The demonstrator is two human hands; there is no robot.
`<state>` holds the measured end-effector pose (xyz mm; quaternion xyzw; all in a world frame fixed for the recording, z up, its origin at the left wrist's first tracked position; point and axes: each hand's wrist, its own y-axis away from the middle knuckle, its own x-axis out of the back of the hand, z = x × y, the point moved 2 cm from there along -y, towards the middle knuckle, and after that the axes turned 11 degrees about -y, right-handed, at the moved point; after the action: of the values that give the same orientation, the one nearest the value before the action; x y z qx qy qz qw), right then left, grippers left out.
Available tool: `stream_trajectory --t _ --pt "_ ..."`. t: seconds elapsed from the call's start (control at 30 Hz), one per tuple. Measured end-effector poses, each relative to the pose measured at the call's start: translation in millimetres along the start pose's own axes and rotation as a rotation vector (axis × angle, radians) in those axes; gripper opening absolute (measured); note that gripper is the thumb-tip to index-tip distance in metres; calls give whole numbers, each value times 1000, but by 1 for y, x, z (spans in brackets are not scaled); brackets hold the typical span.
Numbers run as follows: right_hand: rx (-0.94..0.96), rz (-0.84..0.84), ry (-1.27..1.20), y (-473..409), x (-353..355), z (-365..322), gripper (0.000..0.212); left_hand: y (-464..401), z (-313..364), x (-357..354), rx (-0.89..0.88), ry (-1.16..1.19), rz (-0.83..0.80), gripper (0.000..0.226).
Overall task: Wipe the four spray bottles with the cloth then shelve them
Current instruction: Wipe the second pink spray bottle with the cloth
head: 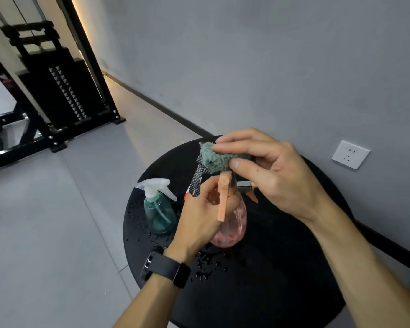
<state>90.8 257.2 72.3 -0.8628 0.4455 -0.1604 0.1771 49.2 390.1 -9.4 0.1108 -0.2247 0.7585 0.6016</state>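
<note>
1. Table (pixel 282 268): round, black, set against the wall. Water drops are scattered over its left and front parts. We work above it.
2. Right hand (pixel 270 171): clenched on the cloth (pixel 217 159), thumb under, fingers on top. The cloth is bunched over the top of the pink bottle's sprayer head.
3. Left hand (pixel 200 216): grasping the pink bottle (pixel 232 226) at neck and shoulder, lifted off the table and tilted. Watch on the wrist.
4. Pink bottle: orange trigger (pixel 223 202) faces us and hangs down past our left fingers. The body is only partly covered by the hand.
5. Teal bottle (pixel 159 209): upright on the table, just left of our left hand, white sprayer on top. We can't tell if it's wiped.
6. Other bits behind the hands: a checkered strip, a metal part, an orange piece. Too hidden to identify. We don't see four bottles, and no shelf is in frame.
7. Step in hand, our read: wiping the pink sprayer head.
8. To do it well:
   - keep the left grip firm on the neck so the bottle doesn't twist
   - keep fingers off the trigger so it doesn't spray
   - wrap the cloth round the nozzle, pull down over the trigger, then rotate and do the body
   - wet table: set it on a dry patch, or wipe the base last
</note>
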Motion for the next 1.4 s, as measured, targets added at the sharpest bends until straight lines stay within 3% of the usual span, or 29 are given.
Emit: stream_trajectory --t 0.1,0.5,0.97,1.07,1.2,1.4 --pt "8 -2 -16 2 0 4 31 1 0 1 -25 -43 39 20" --pt "-61 201 63 9 13 29 31 5 10 -6 -95 -104 52 12" --pt "47 13 -11 16 -4 -10 30 5 11 -5 -120 -38 121 9" --pt "43 28 -5 15 -3 -6 29 5 11 -4 -132 -70 126 21" --pt "13 85 -11 13 3 5 26 6 2 -5 -118 -112 101 10" --pt "-16 150 64 13 7 15 29 6 3 -4 -188 -179 90 15"
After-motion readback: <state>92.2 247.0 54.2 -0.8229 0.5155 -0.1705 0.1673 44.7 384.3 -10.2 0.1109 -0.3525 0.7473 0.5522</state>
